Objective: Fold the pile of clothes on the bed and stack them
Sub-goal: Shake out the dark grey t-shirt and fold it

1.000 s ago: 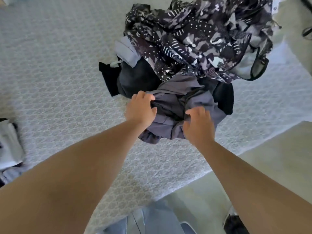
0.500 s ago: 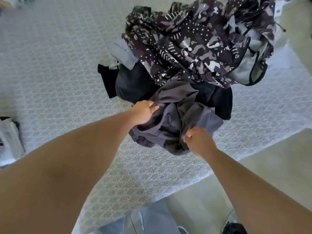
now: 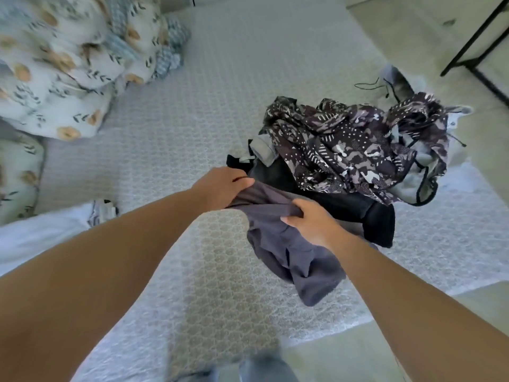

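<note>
A dark grey garment (image 3: 289, 252) hangs crumpled above the bed (image 3: 209, 111), lifted clear of the pile. My left hand (image 3: 223, 186) grips its upper edge at the left. My right hand (image 3: 311, 219) grips the same edge a little to the right and nearer me. Behind them lies the pile of clothes: a black-and-white patterned garment (image 3: 347, 150) on top, black clothes (image 3: 358, 210) under it, and a pale grey piece (image 3: 264, 147) poking out at the left.
A floral duvet and pillow (image 3: 63, 64) fill the far left of the bed. White and striped folded cloth (image 3: 55, 230) lies at the left edge. A black metal frame (image 3: 479, 40) stands on the floor at the right. The bed's near edge runs under my arms.
Both hands have lifted the grey garment off the pile and pulled it toward me. The head camera has tilted up, bringing the duvet and the far floor into view.
</note>
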